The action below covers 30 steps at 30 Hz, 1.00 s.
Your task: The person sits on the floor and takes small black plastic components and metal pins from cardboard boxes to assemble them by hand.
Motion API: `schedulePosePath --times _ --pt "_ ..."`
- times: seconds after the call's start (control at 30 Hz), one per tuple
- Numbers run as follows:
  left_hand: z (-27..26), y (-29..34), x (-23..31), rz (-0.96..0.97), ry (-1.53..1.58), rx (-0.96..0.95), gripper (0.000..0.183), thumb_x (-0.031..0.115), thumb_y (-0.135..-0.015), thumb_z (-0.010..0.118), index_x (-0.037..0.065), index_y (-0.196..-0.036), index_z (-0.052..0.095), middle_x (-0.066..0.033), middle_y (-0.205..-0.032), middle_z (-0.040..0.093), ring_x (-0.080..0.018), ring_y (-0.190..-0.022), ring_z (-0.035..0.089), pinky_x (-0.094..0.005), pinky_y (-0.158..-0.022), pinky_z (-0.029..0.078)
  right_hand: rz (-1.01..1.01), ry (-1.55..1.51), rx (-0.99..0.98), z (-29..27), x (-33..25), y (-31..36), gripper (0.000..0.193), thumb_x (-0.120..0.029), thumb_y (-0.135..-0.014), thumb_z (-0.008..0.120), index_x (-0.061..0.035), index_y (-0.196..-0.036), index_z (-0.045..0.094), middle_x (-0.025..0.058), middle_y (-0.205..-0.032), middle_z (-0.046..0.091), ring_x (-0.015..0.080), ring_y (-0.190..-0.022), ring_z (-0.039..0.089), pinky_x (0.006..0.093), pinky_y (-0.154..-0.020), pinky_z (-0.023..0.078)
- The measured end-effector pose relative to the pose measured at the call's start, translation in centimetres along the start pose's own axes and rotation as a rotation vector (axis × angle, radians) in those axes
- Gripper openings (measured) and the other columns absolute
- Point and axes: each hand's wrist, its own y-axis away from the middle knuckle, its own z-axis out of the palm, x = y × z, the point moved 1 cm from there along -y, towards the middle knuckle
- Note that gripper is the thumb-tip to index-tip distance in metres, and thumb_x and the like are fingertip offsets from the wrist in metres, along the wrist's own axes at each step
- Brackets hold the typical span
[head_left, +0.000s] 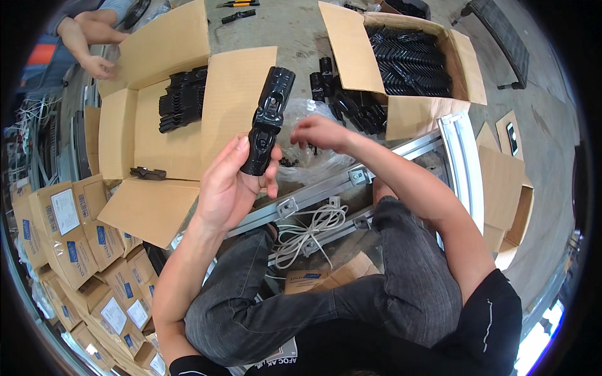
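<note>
My left hand [227, 172] grips a glossy black metal pipe-joint bracket [271, 116] by its lower end and holds it upright. My right hand [321, 134] is just to the right of the bracket, apart from it, with its fingers curled together. Whatever those fingers may hold is too small or hidden to name. Below that hand lies a clear plastic bag [307, 172] with small dark parts in it. Several more black brackets [360, 113] are heaped on the floor beyond my right hand.
An open carton [119, 135] at the left holds stacked black brackets; another carton [411, 119] at the far right is filled with them. An aluminium frame [326, 188] with a coiled white cable [313, 229] crosses my legs. Cartons [63, 232] pile up left. Another person's hand [98, 66] shows upper left.
</note>
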Motion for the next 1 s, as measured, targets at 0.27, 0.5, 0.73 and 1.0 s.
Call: schedulePosePath --times 0.27,0.5,0.73,1.0 --pt "0.4 -0.9 -0.5 0.021 -0.023 0.030 0.031 0.028 -0.107 0.041 0.002 -0.118 0.051 -0.0158 -0.110 0.063 -0.0177 -0.088 0.061 -0.0338 -0.071 0.053 -0.177 1.235 -0.067 4.5 4.9 -5.1 0.019 -0.014 -0.079 0.062 -0.0074 -0.092 0.074 0.0164 -0.094 0.073 0.0349 -0.090 0.071 0.0444 -0.078 0.056" --pt "0.1 -0.8 -1.0 0.010 -0.025 0.050 0.030 0.029 -0.107 0.040 0.003 -0.117 0.052 -0.0157 -0.111 0.064 -0.0183 -0.089 0.062 -0.0347 -0.075 0.052 -0.239 1.374 -0.104 5.1 8.4 -5.4 0.017 -0.016 -0.085 0.059 -0.0101 -0.088 0.074 0.0122 -0.091 0.074 0.0309 -0.087 0.073 0.0439 -0.076 0.057" --pt "-0.5 -0.5 -1.2 0.008 -0.047 0.105 0.033 0.026 -0.105 0.043 -0.001 -0.120 0.053 -0.0188 -0.116 0.063 -0.0207 -0.093 0.063 -0.0366 -0.078 0.052 -0.272 1.343 -0.050 5.8 10.2 -6.3 0.015 -0.018 -0.083 0.060 -0.0103 -0.086 0.074 0.0121 -0.087 0.073 0.0303 -0.085 0.073 0.0438 -0.074 0.057" --pt "-1.0 -0.3 -0.9 0.018 -0.088 0.155 0.032 0.023 -0.104 0.047 -0.002 -0.124 0.052 -0.0201 -0.119 0.064 -0.0213 -0.096 0.065 -0.0347 -0.082 0.054 -0.253 0.806 0.215 3.5 4.2 -4.5 0.015 -0.012 -0.078 0.067 -0.0032 -0.091 0.069 0.0149 -0.085 0.072 0.0301 -0.080 0.070 0.0406 -0.071 0.055"
